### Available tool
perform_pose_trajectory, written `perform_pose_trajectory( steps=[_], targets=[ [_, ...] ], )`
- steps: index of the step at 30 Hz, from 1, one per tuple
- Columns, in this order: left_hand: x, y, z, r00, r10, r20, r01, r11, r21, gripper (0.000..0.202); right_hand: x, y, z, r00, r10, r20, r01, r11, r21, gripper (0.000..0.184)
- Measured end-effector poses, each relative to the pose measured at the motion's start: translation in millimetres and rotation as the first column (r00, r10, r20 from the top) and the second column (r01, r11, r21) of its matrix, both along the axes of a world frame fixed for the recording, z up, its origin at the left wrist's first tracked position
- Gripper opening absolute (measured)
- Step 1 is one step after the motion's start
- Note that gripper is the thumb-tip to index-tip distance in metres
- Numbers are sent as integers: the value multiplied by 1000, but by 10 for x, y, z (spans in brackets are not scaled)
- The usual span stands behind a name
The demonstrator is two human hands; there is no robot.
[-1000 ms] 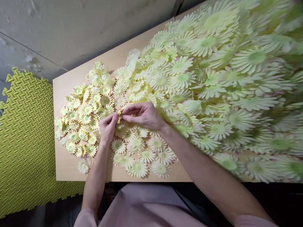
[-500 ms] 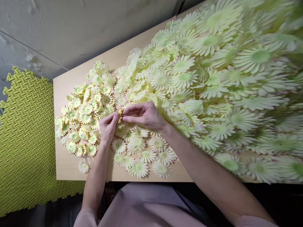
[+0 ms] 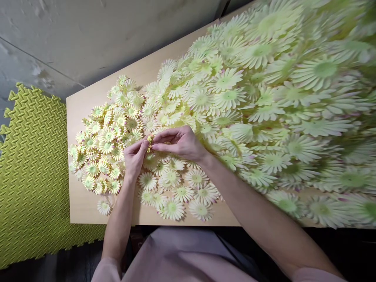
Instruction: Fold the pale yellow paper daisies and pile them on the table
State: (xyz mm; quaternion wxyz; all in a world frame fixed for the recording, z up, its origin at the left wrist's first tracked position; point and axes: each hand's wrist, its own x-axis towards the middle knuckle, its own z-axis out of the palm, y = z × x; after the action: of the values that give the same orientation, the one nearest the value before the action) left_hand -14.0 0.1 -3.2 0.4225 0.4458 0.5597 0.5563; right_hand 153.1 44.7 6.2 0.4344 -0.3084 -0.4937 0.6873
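Between my two hands is a small yellow artificial flower [image 3: 149,143], seen edge-on with a touch of orange at its top. My left hand [image 3: 135,155] pinches it between thumb and fingers from the left. From the right, my right hand [image 3: 181,143] grips its edge, thumb and fingertips closed on it. The petals are partly hidden by the fingertips. Left of my hands lies a heap of small pale flower heads [image 3: 107,146]. Below them, flat flower heads [image 3: 172,208] are spread loosely on the wooden table [image 3: 85,207].
A large mass of pale green-white flower heads [image 3: 229,96] covers the table's middle and right side. A yellow-green foam mat [image 3: 32,168] stands beyond the left edge. A grey wall [image 3: 117,31] runs along the back.
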Motion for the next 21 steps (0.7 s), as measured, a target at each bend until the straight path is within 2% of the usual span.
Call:
perform_pose_trajectory(
  steps=[21],
  targets=[
    [0, 1, 32, 1000, -20, -8, 20, 1000, 15, 25, -9, -5, 30, 1000, -8, 0, 8, 1000, 1, 28]
  ],
)
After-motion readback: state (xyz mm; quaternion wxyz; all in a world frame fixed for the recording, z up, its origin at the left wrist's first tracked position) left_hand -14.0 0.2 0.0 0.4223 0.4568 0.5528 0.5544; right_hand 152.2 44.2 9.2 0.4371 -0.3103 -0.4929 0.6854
